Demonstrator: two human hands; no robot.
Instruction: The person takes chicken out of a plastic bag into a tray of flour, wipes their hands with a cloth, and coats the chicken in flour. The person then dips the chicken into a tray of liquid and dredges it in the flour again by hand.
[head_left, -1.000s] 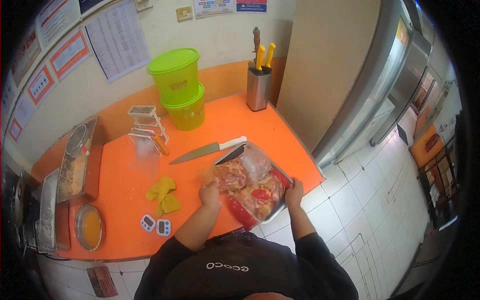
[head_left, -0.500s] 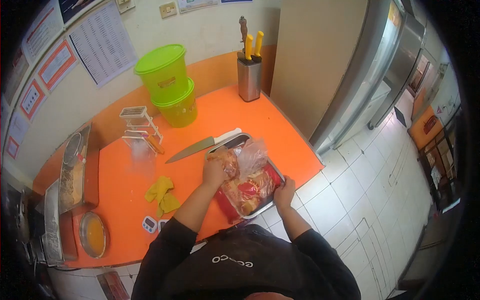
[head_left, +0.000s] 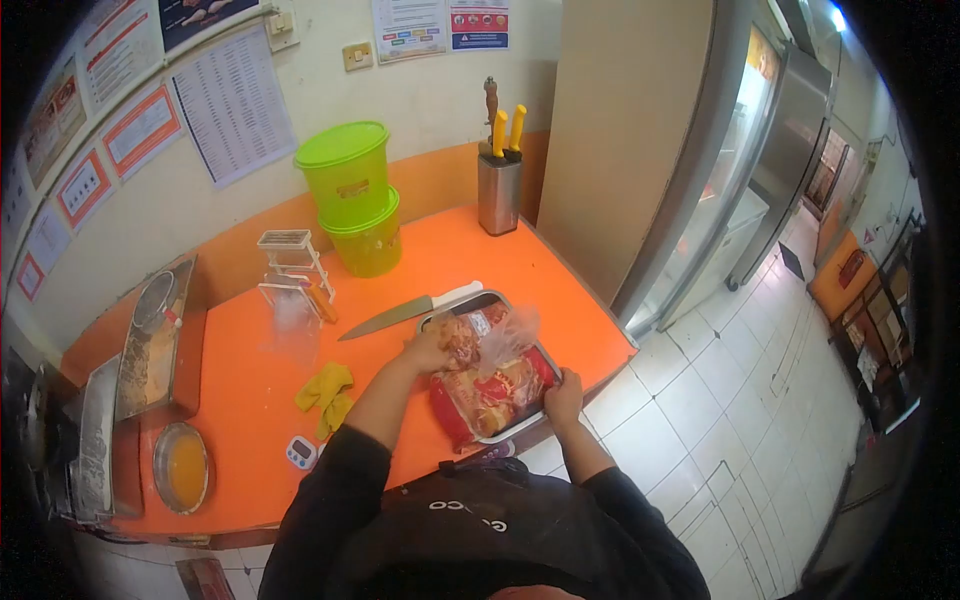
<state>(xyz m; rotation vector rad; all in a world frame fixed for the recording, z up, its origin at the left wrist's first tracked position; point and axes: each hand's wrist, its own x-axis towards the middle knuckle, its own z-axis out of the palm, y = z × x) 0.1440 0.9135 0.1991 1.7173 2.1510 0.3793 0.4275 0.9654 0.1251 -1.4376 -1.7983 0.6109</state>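
Note:
A metal tray (head_left: 546, 357) lies at the table's front right edge, holding plastic packages. My left hand (head_left: 428, 350) is closed on a clear plastic bag of what looks like raw meat (head_left: 462, 338) in the tray's far left part; its fingertips are partly hidden. My right hand (head_left: 563, 395) grips the tray's right rim, thumb on top. A larger red-and-clear package of meat (head_left: 495, 395) fills the near side and overhangs the left rim. Just beyond the tray is a knife (head_left: 405, 314) with a white handle, its blade pointing left.
Yellow cloth (head_left: 325, 395) and a white timer (head_left: 300, 452) lie left of my left arm. Farther left are a bowl of orange liquid (head_left: 184, 468) and metal trays (head_left: 155, 360). Green tubs (head_left: 350, 205), a white rack (head_left: 290, 262) and a knife block (head_left: 499, 195) stand behind.
My view has tilted up, so the table things sit lower in the picture. Both hands keep their places, the left on the bag and the right on the tray rim.

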